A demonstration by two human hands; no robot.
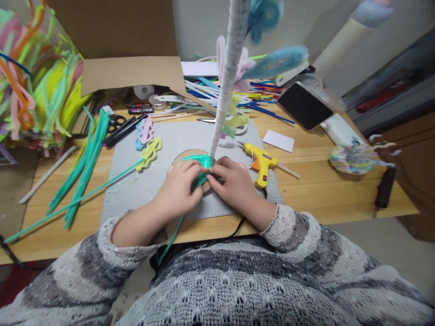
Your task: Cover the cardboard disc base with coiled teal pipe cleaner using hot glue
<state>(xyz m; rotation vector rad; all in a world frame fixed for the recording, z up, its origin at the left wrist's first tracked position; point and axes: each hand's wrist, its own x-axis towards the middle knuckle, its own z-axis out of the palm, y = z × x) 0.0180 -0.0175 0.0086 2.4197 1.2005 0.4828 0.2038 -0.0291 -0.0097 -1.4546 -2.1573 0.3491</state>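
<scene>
Sitting on the grey mat [136, 190] on the table [322, 181], a cardboard disc [181, 157] is pressed by the left hand [178, 188] and right hand [233, 181], fingers [200, 170] curled down onto the teal pipe cleaner [200, 162] coiled there, yellow glue gun [261, 163] just beside.

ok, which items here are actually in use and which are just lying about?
In use:
left hand and right hand, both on the teal pipe cleaner
cardboard disc
white wrapped pole
grey mat

Lying about:
yellow glue gun
phone
scissors
loose teal pipe cleaners
white card
</scene>
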